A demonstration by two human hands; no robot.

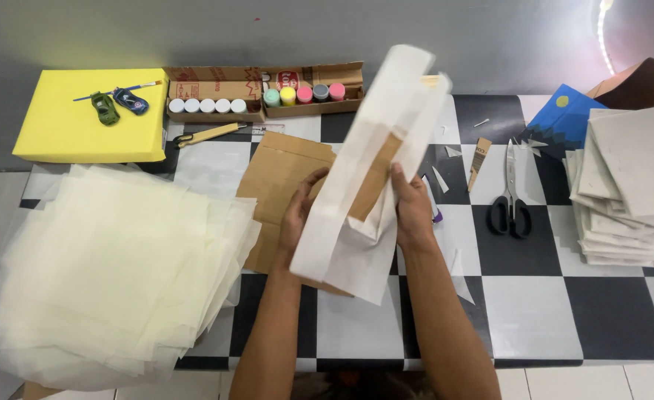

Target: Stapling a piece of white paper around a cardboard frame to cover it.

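Note:
My left hand [298, 211] and my right hand [412, 207] hold up a flat board wrapped in thin white paper [371, 155], tilted with its top end away from me. A brown cardboard strip [375, 178] shows through a gap in the wrapping. The left hand grips the left edge, the right hand presses the paper fold on the right side. A brown cardboard sheet [279, 174] lies on the checkered table [527, 304] under the hands.
A big pile of translucent white sheets [105, 267] lies at left. A yellow block [82, 118] with two toy cars, a box of paint jars [267, 96], a cutter [208, 135], scissors [510, 200] and a stack of wrapped boards [626, 192] surround the work spot.

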